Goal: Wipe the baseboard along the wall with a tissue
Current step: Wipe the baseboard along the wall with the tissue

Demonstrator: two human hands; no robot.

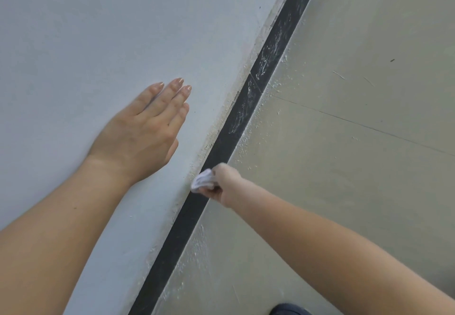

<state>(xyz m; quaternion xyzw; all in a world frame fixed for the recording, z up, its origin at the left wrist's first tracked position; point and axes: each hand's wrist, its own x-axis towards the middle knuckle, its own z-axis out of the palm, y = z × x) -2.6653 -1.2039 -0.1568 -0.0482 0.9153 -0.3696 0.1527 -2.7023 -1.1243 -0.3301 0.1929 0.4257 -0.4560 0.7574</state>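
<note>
Right hand (222,184) is recorded in the head view with its fingers curled round a crumpled white tissue (203,179), which is pressed against the black glossy baseboard strip (267,53) at the foot of the wall. Left hand (145,127) is laid flat on the pale grey painted wall (73,43), fingers straight and together, holding nothing. Nearer the camera than the tissue, the strip is seen dark and largely free of marks; beyond it, white scuffs and dust are noted. The task is therefore judged partly done, with the far stretch left. White flecks are scattered on the greenish-grey tiled floor (357,167) beside the strip, and the wall's lower edge is chipped.
</note>
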